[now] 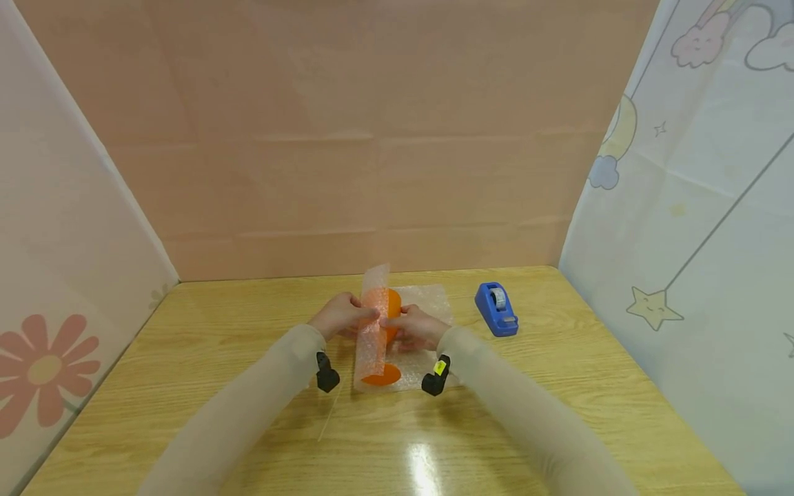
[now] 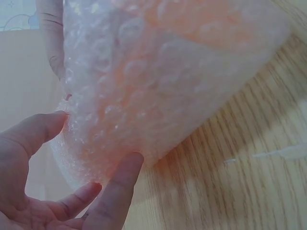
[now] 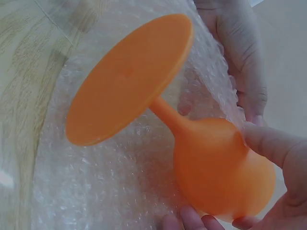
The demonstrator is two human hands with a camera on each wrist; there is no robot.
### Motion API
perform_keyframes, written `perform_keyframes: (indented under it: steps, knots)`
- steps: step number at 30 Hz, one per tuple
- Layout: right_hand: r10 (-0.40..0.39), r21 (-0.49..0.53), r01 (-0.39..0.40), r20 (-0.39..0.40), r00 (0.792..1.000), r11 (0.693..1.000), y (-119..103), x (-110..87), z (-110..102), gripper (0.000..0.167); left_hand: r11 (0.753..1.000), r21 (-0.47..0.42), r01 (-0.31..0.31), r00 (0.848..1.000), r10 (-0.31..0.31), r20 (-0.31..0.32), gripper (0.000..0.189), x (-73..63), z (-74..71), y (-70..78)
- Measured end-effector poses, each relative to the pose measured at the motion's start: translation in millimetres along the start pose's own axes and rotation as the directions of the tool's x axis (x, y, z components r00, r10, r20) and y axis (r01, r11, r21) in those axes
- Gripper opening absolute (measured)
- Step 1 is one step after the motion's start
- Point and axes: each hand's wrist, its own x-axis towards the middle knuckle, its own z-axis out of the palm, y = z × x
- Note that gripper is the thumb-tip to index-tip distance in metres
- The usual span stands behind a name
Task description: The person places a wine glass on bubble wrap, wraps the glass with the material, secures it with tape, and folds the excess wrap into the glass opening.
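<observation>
An orange goblet (image 3: pixel 216 163) with a round bowl, thin stem and wide disc foot lies on its side on a sheet of bubble wrap (image 3: pixel 96 187). In the head view one flap of the wrap (image 1: pixel 373 344) is folded over the goblet from the left, with the foot (image 1: pixel 383 375) showing at the near end. The left hand (image 1: pixel 341 315) holds that flap against the bowl, its thumb and fingertips spread around the wrapped side in the left wrist view. From the right, the right hand (image 1: pixel 423 326) grips the bare bowl, thumb on top and fingers below.
A blue tape dispenser (image 1: pixel 498 310) with a roll of tape stands to the right of the wrap. More bubble wrap (image 1: pixel 434 300) spreads flat under the right hand. A thin pale line (image 1: pixel 329 417) lies on the wooden table (image 1: pixel 248 331). Upright panels enclose the back and sides.
</observation>
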Motion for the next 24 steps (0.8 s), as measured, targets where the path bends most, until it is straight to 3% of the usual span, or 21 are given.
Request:
perform_keyframes:
  steps: [5,10,17,24]
  knots:
    - [0.004,0.005,-0.004,-0.023,1.000,1.000,1,0.3,2,0.073,1.000,-0.004,-0.003,1.000,0.003,0.012,0.048,-2.0,-1.2,0.0]
    - [-0.005,-0.007,0.005,-0.026,1.000,1.000,2,0.5,1,0.070,0.995,-0.103,0.012,0.999,-0.007,0.053,0.055,-3.6,-5.9,-5.7]
    - [-0.004,-0.017,0.003,-0.028,1.000,1.000,3,0.6,-1,0.071,0.960,-0.267,0.084,0.995,-0.067,0.071,0.043,-1.1,-5.1,-14.8]
    - [-0.012,0.004,0.012,0.005,1.000,1.000,3,-0.3,-1,0.068,0.933,-0.337,0.126,0.990,-0.099,0.097,0.050,2.0,0.5,-21.1]
